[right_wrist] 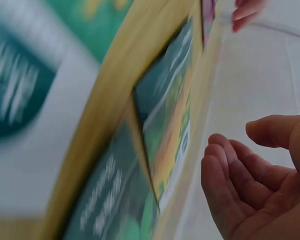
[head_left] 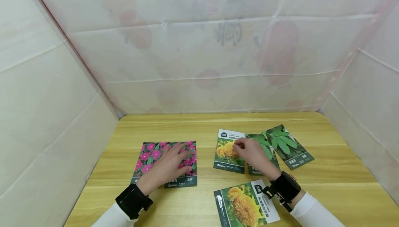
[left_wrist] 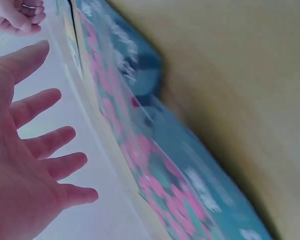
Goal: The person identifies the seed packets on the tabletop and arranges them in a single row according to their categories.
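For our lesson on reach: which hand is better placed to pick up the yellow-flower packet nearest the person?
Probably the right hand: it appears empty and is closer to that yellow-flower packet; the left hand is farther off, over the pink-flower packets.

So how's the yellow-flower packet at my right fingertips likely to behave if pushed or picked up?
The yellow-flower packet looks thin and flat, so it's probably light and unlikely to roll. Its straight edges suggest it may be fairly stiff, perhaps flexing slightly. The table looks smooth, so a push would probably slide it.
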Motion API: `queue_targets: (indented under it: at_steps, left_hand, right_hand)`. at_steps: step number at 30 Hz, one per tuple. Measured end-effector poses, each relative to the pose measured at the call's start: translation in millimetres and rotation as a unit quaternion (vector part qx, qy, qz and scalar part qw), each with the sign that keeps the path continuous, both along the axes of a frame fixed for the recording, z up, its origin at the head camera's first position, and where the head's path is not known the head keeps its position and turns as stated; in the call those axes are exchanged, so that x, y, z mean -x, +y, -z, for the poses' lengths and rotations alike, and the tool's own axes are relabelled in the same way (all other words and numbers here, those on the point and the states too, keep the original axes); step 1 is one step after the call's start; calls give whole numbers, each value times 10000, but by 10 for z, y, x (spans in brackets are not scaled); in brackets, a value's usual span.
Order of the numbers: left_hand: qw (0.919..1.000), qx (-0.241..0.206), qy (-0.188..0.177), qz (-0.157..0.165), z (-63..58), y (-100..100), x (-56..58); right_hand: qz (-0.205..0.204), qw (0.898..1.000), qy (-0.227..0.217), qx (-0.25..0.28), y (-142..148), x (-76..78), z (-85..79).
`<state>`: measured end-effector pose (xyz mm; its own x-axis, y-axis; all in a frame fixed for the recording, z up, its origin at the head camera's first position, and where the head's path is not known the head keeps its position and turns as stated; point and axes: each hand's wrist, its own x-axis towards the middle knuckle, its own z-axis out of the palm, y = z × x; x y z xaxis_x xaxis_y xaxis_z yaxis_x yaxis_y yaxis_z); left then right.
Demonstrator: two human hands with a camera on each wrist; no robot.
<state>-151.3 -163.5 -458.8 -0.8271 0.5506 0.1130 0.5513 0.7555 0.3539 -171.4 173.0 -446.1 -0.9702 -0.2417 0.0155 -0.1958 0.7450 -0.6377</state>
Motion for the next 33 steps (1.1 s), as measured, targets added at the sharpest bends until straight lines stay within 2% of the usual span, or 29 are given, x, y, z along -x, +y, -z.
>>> queue_targets:
  at_steps: [5,11,15,23,28,33]
  left_hand:
    - [9993,280,-228,-30,-39,100,25]
    - [9936,921,-640,-95,7,100,17]
    - [9934,832,-784,-23,42,89,24]
    - [9944,720,-766,129,76,88,37]
    - [9958,652,-634,101,46,101,31]
    - [9985,365,-419,28,-23,156,61]
  right_hand:
    - [-11,9963,649,-555,102,33,0]
    - [-70,9945,827,-639,140,35,29]
    - [-26,9940,876,-654,142,18,29]
    - [1,9939,862,-681,137,7,19]
    - [-10,9939,865,-688,151,54,32]
    - [-17,9910,1080,-789,161,161,30]
